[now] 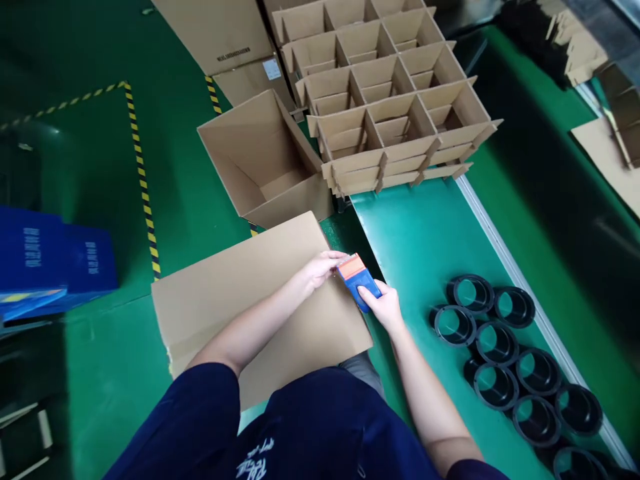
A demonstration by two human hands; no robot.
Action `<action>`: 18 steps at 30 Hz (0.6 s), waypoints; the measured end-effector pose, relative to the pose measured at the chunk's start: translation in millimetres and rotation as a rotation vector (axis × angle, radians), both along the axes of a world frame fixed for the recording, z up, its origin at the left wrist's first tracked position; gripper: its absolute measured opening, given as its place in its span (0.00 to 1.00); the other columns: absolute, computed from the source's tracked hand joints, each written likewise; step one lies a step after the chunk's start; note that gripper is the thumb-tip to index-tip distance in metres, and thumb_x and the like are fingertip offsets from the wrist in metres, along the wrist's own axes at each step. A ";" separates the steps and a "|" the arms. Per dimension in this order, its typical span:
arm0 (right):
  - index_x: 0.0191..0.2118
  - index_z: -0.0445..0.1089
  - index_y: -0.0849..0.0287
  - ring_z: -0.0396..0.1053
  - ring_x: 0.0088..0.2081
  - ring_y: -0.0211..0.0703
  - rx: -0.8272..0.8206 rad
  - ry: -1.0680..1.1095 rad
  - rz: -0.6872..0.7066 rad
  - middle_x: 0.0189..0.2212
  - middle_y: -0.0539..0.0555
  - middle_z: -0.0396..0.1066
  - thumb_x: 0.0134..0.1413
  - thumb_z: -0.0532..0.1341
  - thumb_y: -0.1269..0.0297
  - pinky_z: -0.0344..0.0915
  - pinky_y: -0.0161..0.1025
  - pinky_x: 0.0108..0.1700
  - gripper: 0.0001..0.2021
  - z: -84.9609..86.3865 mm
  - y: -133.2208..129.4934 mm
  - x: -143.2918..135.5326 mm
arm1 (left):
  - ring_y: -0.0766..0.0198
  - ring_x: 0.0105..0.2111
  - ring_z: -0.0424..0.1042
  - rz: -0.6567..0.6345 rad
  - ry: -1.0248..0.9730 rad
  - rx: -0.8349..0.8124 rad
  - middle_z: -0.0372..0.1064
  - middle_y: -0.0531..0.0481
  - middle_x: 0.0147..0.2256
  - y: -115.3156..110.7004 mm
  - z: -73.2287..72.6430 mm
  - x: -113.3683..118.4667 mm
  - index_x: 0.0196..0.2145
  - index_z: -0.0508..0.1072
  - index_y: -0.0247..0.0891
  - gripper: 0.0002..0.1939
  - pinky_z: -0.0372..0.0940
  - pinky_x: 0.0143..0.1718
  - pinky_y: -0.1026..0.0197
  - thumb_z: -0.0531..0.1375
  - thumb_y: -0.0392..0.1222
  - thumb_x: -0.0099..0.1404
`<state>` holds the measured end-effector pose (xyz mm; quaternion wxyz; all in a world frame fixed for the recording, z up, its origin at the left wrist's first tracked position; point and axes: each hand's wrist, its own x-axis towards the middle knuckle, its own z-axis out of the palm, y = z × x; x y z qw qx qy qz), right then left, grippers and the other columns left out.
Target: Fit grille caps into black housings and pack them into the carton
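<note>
My right hand (pixel 383 301) is wrapped round the blue body of a blue and orange tape dispenser (pixel 361 280), tilted over the right edge of a cardboard box (pixel 260 293). At the dispenser's toothed front end, the fingers of my left hand (pixel 323 265) are pinched together; what they hold, if anything, is too small to make out. The box lies in front of me with its broad flat side up, under my left forearm.
An open cardboard box (pixel 270 160) stands ahead. Stacked cardboard dividers (pixel 380 100) sit on the green work surface (pixel 410 233), with several black cylinders (pixel 495 343) to the right. Blue boxes (pixel 55 257) are at far left, beyond striped floor tape (pixel 143 180).
</note>
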<state>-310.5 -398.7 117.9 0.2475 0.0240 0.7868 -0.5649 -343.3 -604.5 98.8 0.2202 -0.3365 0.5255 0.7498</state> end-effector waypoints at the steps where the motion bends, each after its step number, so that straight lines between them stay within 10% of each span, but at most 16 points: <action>1: 0.31 0.78 0.63 0.69 0.26 0.43 0.030 -0.018 -0.004 0.24 0.55 0.75 0.49 0.65 0.38 0.66 0.36 0.28 0.27 1.8 -8.7 1.8 | 0.61 0.28 0.73 0.032 0.018 -0.060 0.77 0.44 0.27 -15.9 -6.1 -11.6 0.27 0.79 0.34 0.17 0.68 0.36 0.57 0.78 0.45 0.43; 9: 0.30 0.77 0.63 0.67 0.22 0.43 0.105 -0.137 -0.080 0.20 0.54 0.72 0.51 0.64 0.35 0.64 0.36 0.24 0.30 2.2 -36.5 36.4 | 0.67 0.26 0.70 0.265 0.147 -0.496 0.72 0.51 0.22 -162.4 -54.0 -141.8 0.22 0.73 0.37 0.11 0.66 0.37 0.61 0.71 0.33 0.53; 18: 0.34 0.78 0.65 0.70 0.24 0.44 0.160 -0.187 -0.095 0.22 0.56 0.74 0.51 0.64 0.35 0.66 0.36 0.26 0.31 -17.2 -58.2 21.9 | 0.47 0.43 0.75 -0.016 0.070 -0.657 0.77 0.40 0.34 -163.4 -104.8 -145.5 0.23 0.74 0.37 0.14 0.68 0.47 0.49 0.76 0.33 0.42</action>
